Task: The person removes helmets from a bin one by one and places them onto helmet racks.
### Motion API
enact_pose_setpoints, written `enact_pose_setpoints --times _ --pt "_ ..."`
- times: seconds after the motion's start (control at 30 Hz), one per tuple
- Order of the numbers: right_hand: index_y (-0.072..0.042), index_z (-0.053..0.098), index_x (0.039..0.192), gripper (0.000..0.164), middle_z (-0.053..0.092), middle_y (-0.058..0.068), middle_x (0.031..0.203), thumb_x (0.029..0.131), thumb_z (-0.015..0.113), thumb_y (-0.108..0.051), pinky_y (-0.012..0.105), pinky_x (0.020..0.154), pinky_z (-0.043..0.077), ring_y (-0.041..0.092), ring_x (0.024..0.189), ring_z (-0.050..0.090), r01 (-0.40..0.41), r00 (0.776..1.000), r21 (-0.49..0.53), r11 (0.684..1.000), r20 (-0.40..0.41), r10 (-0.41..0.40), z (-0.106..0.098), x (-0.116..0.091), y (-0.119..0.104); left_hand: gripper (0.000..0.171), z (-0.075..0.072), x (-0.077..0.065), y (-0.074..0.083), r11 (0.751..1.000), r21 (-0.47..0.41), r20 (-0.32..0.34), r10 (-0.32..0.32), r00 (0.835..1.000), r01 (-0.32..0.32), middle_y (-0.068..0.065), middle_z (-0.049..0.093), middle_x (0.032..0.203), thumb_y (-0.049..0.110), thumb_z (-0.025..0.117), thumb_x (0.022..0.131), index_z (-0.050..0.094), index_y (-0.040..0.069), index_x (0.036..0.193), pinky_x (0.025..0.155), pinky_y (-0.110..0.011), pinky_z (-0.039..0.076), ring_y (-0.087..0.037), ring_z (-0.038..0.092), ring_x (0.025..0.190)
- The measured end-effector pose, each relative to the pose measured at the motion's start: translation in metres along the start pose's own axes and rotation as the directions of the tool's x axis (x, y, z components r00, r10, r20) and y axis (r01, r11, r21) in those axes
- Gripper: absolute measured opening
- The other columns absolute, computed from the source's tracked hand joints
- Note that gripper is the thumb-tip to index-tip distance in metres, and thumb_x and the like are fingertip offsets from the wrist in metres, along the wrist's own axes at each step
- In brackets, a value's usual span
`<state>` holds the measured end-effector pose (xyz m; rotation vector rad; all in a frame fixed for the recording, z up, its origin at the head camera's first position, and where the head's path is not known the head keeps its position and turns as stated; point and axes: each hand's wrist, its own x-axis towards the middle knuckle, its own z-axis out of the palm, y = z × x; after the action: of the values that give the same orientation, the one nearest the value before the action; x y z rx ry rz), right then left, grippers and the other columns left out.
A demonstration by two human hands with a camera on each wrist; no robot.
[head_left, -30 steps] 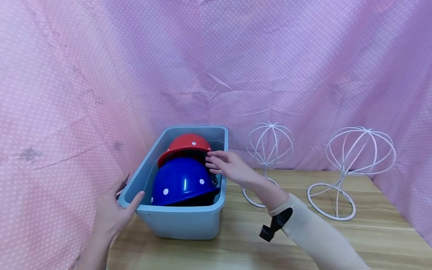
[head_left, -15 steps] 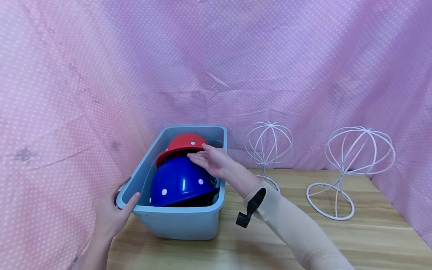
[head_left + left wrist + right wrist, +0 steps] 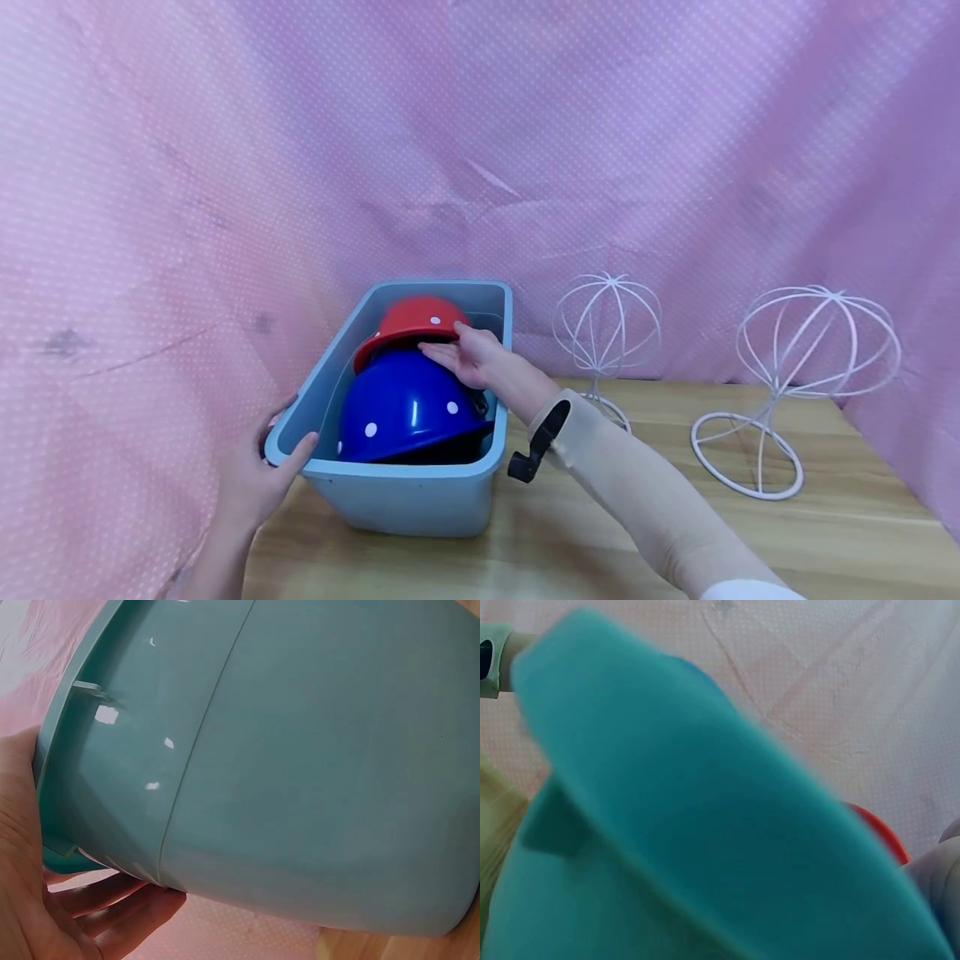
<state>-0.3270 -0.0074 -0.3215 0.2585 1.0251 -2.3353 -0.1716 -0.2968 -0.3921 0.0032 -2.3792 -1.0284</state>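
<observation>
Pink dotted cloth (image 3: 480, 125) hangs behind the wooden worktop (image 3: 592, 542). At lower left we see the left hand (image 3: 251, 479) gripping the grey-blue bin (image 3: 405, 500) by its rim. Centre-left, inside it, the right hand (image 3: 476, 360) reaches over the blue helmet (image 3: 401, 404), straight fingers at the red helmet (image 3: 416, 317); we cannot tell whether they pinch its brim. Blurred plastic blocks most of our right wrist view.

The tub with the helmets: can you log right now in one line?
left hand: grips tub | right hand: at red helmet, inside tub | blue helmet: in tub | wire stands: on table
</observation>
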Motion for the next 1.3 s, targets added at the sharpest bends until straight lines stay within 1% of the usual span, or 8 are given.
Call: enact_pose_setpoints --times 0.23,0.37,0.5,0.63,0.87,1.0,1.2,1.3 --pt "0.0 0.02 0.167 0.065 0.058 0.029 0.151 0.115 0.046 -0.029 0.037 0.113 0.051 0.035 0.139 0.062 -0.017 0.999 -0.033 0.999 -0.039 0.015 -0.005 0.007 -0.007 0.062 0.005 0.002 0.002 0.999 -0.033 0.016 0.0 1.0 0.0 -0.031 0.073 0.117 0.018 0.078 0.091 0.06 0.009 0.15 0.067 -0.016 0.053 0.009 0.058 0.082" --pt "-0.004 0.021 0.167 0.067 0.06 0.028 0.149 0.113 0.05 -0.031 0.036 0.109 0.054 0.035 0.136 0.064 -0.039 0.998 -0.008 0.999 -0.059 0.039 -0.001 0.014 -0.014 0.062 0.003 0.005 0.002 0.999 -0.044 0.02 0.008 1.0 -0.007 -0.033 0.072 0.119 0.016 0.077 0.091 0.059 0.008 0.15 0.068 -0.014 0.052 0.012 0.057 0.084" --pt "-0.005 0.024 0.168 0.063 0.055 0.028 0.154 0.112 0.051 -0.013 0.038 0.111 0.052 0.038 0.14 0.06 -0.032 0.998 0.092 0.995 -0.051 0.037 0.002 0.018 -0.017 0.062 0.002 0.006 0.001 0.998 -0.053 0.015 0.019 1.0 -0.019 -0.035 0.072 0.118 0.014 0.077 0.091 0.06 0.007 0.149 0.068 -0.013 0.052 0.013 0.057 0.084" --pt "-0.009 0.022 0.169 0.069 0.047 0.025 0.163 0.107 0.049 0.003 0.042 0.118 0.046 0.04 0.148 0.052 -0.043 0.999 0.159 0.986 0.003 0.043 0.005 0.015 -0.015 0.061 0.003 0.004 0.001 0.999 -0.048 0.019 0.027 0.999 -0.026 -0.034 0.073 0.117 0.014 0.078 0.09 0.06 0.006 0.148 0.068 -0.011 0.05 0.013 0.057 0.084" --pt "-0.006 0.027 0.167 0.065 0.049 0.019 0.162 0.107 0.052 -0.001 0.042 0.12 0.042 0.037 0.15 0.05 0.007 0.996 -0.019 1.0 0.086 -0.006 0.012 -0.007 -0.022 0.062 0.007 0.002 -0.003 0.997 -0.067 0.012 0.029 1.0 -0.028 -0.036 0.071 0.117 0.013 0.077 0.09 0.06 0.006 0.149 0.066 -0.01 0.05 0.013 0.056 0.084" --pt "-0.005 0.034 0.162 0.061 0.052 0.019 0.159 0.106 0.055 0.0 0.044 0.12 0.042 0.037 0.149 0.051 0.057 0.993 -0.051 0.997 0.104 -0.051 0.01 -0.024 -0.022 0.061 0.007 0.002 -0.004 0.997 -0.075 -0.008 0.023 1.0 -0.024 -0.035 0.072 0.115 0.012 0.076 0.09 0.06 0.007 0.148 0.064 -0.008 0.049 0.012 0.055 0.08" --pt "-0.009 0.035 0.162 0.061 0.05 0.016 0.162 0.105 0.054 0.0 0.047 0.119 0.041 0.034 0.15 0.051 0.122 0.984 -0.139 0.983 0.147 -0.102 -0.004 -0.047 -0.018 0.059 0.007 0.0 -0.007 0.994 -0.1 -0.064 0.039 0.997 -0.045 -0.033 0.073 0.107 0.007 0.076 0.087 0.064 0.005 0.145 0.06 -0.01 0.048 0.007 0.055 0.074" --pt "-0.01 0.035 0.163 0.06 0.058 0.011 0.152 0.106 0.052 -0.001 0.045 0.117 0.043 0.029 0.139 0.06 0.176 0.971 -0.183 0.967 0.191 -0.141 -0.016 -0.056 -0.02 0.059 0.009 -0.001 -0.009 0.992 -0.113 -0.071 0.055 0.996 -0.063 -0.033 0.073 0.106 0.004 0.076 0.086 0.064 0.003 0.144 0.06 -0.01 0.047 0.006 0.055 0.073"
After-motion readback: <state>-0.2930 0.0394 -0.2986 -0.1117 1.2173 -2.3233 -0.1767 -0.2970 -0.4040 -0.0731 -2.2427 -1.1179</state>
